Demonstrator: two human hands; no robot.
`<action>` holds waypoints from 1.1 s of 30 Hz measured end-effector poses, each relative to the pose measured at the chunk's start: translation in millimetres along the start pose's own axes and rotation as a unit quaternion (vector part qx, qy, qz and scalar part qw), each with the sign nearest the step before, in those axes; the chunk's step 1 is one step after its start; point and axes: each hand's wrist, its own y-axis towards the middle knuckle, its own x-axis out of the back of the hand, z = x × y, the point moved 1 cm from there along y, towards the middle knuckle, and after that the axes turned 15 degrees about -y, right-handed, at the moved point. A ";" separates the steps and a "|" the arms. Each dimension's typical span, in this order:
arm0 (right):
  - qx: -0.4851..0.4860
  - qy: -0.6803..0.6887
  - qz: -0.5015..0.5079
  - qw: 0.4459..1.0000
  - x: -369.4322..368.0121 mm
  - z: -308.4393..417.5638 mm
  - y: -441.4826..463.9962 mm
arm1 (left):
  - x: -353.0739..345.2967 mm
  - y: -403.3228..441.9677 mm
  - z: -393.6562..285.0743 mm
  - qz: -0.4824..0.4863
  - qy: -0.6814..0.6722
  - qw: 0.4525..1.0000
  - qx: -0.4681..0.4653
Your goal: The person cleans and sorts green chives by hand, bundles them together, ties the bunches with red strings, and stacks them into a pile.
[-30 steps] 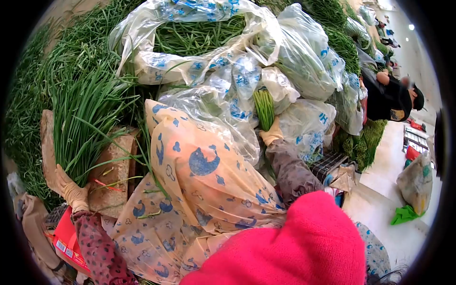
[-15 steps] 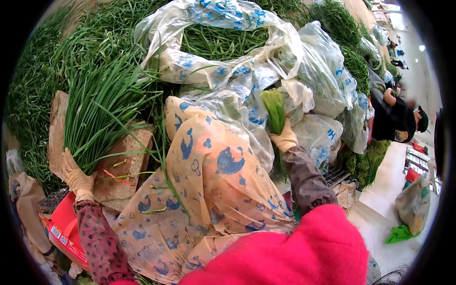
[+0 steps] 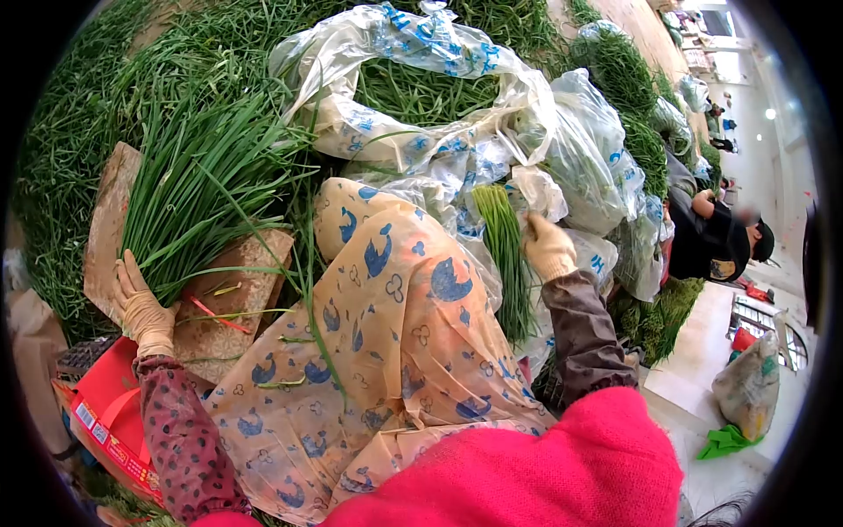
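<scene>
Left hand [image 3: 145,307]: in a thin, wrinkled, cream-coloured glove; fingers straight and side by side, thumb apart, laid against the butt end of a chive bunch [image 3: 189,198] without clenching.

Chive bunch: long, slender, glossy green leaves, stalk ends gathered and tips fanning out; set in a brown, scuffed, angled board cradle [image 3: 110,224] with a narrow red strip [image 3: 219,315] across it.

Right hand [image 3: 551,248]: similar glove; fingers bent, just beside a smaller chive bundle [image 3: 502,246]. Whether they grasp any of its stalks or have released it, I cannot tell.

Smaller chive bundle: tight column, pale yellow-green cut ends uppermost, darker leaves below; leaning by crumpled clear plastic.

Printed sheet [image 3: 378,334]: thin, translucent, peach-toned plastic, folded and draped over the lap; blue whale motifs; loose leaves lying on it.

Large plastic bag [image 3: 448,57]: clear film, blue lettering, mouth rolled into a thick ring around loose chives [image 3: 430,92].

Loose chive heap [image 3: 79,132]: matted, tangled, behind the cradle.

Sleeves: left [image 3: 180,430] maroon with dark spots; right [image 3: 580,329] dark, shiny, creased.

Knitted garment [image 3: 544,474]: bright pink, fuzzy.

Red box [image 3: 110,413]: printed, smooth-faced, by the left sleeve.

Farther right: a person in black [image 3: 724,233]; a bulging sack [image 3: 746,386] on pale floor.
</scene>
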 end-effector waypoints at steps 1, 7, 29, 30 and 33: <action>0.056 0.012 -0.095 0.994 3.7 -0.7 8.0 | -3.4 0.5 2.3 0.000 -0.002 1.000 -0.001; 0.299 -0.094 -0.102 0.944 40.0 44.1 69.9 | -5.7 -0.1 5.1 -0.040 -0.032 0.998 -0.025; 0.571 0.073 -0.260 0.775 170.2 241.4 -25.5 | 1.8 -6.9 -7.4 -0.049 -0.100 0.993 -0.029; 0.619 0.062 -0.233 0.748 177.0 275.2 -46.2 | -0.2 -7.2 -6.1 -0.046 -0.100 0.994 -0.026; 0.681 -0.117 -0.231 0.685 151.5 368.8 -99.3 | 1.9 -8.8 -3.9 -0.056 -0.155 0.986 -0.025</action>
